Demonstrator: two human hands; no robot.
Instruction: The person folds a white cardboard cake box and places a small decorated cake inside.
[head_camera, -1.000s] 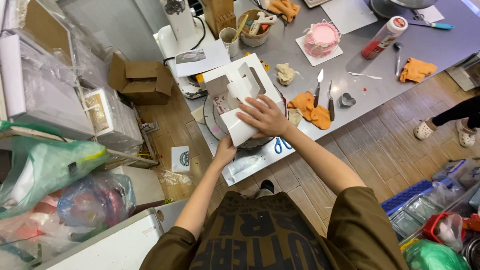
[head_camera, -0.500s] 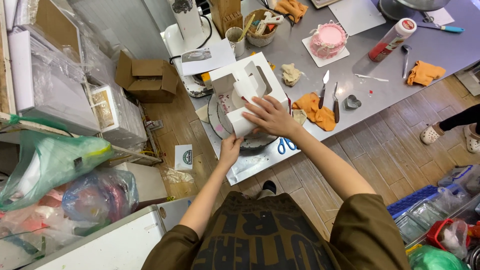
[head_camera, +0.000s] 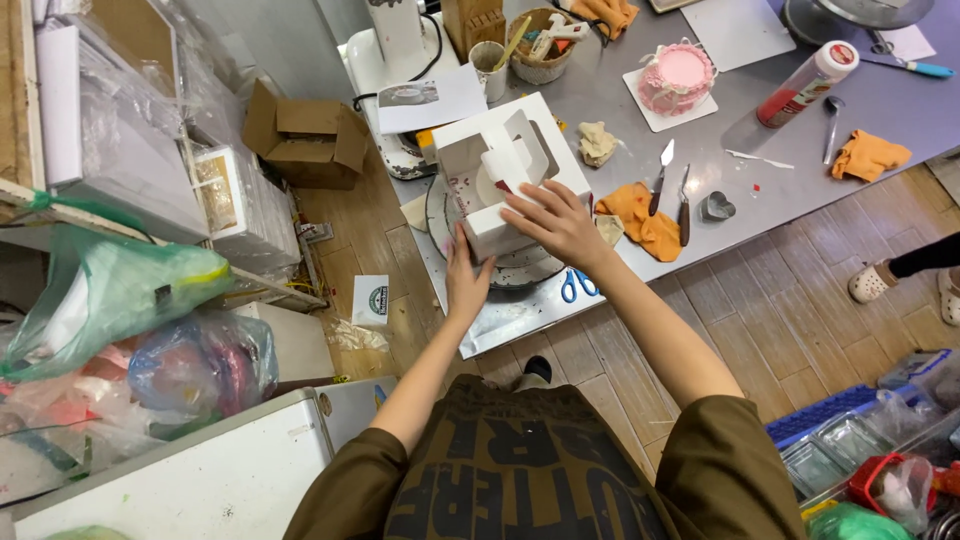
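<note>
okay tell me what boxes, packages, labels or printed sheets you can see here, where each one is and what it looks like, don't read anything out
White cake box: on the turntable, square, flaps open, left hand and right hand on it.
Brown cardboard box: floor left of the table, open.
Printed sheet: against the white mixer, white with a picture.
Spray can: right on the table, lying down, red and white label.
Small card: on the floor, white with a round green mark.

A cake-decorating workshop or bakery back room: a steel counter (head_camera: 880, 110) carries a pink frosted cake (head_camera: 677, 77), palette knives (head_camera: 661, 176), a heart-shaped cutter (head_camera: 716, 207) and a turntable (head_camera: 520, 268), with white cake boxes (head_camera: 508, 170) and bagged supplies (head_camera: 110, 290) alongside.
</note>
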